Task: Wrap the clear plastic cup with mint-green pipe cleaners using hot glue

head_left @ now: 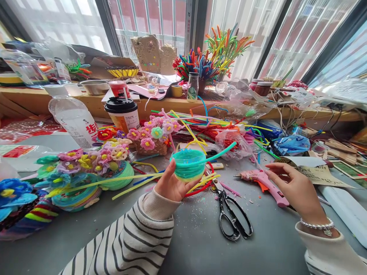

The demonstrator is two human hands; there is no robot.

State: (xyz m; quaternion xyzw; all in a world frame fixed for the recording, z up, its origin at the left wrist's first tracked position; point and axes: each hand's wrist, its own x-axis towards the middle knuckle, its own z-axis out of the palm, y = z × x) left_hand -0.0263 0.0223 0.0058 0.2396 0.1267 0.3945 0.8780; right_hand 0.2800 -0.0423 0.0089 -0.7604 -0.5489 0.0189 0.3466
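My left hand (171,186) is closed around a small clear cup (187,170), its side wound with teal pipe cleaner above a pale yellow band. One loose teal pipe cleaner end (222,152) sticks out from the cup to the right. At the right, my right hand (295,187) has its thumb and forefinger close together at the back of a pink glue gun (272,188) lying on the table. Whether they pinch a thin stick there or only touch the gun is unclear. Black-handled scissors (233,214) lie between the hands.
Finished pipe-cleaner flower pots (77,179) crowd the left, near a water bottle (73,118) and a lidded coffee cup (123,114). Behind the cup lie a flower basket (151,147) and heaped pipe cleaners (197,124). Glitter and scraps dot the grey table (197,244).
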